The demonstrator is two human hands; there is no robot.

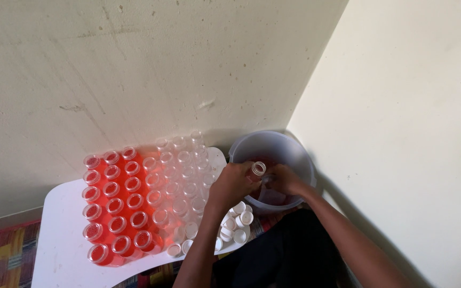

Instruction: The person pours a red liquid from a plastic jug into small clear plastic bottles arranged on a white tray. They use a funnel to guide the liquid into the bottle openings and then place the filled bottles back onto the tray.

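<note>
Left hand (232, 181) wraps small clear bottle (258, 169), open mouth up, over white bucket (252, 145). Right hand (284, 180) curled beside bottle, inside bucket rim; what it pinches cannot tell. Step judged: filling bottle from bucket. Next needs steady pour. On white counter (60, 234): filled red bottles (114, 208), empty bottles (183, 176), loose white caps (237, 221).

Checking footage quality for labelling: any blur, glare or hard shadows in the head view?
Head view: sharp enough overall; the clear bottles wash out against the white table; daylight from the left casts the bucket shadow onto the right wall; both hands are slightly soft.
</note>
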